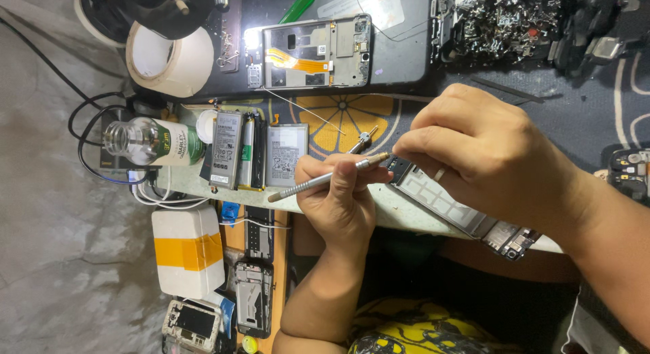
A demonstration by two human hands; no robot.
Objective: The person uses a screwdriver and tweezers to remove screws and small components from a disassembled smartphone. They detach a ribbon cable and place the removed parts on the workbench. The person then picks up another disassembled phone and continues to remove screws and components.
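Cluttered repair bench (406,222). Left hand (338,198), 6 o'clock: closed around silver screwdriver (325,180). Right hand (487,154), 3 o'clock: fingers pinched at screwdriver tip, over phone frame (447,204). Batteries (254,151), 9 o'clock. Opened phone (318,53), tape roll (169,59), 11 o'clock, farthest.

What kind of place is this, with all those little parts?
Most likely a phone repair bench: an opened phone frame lies under a lamp, loose batteries sit nearby, and the left hand holds a slim screwdriver.
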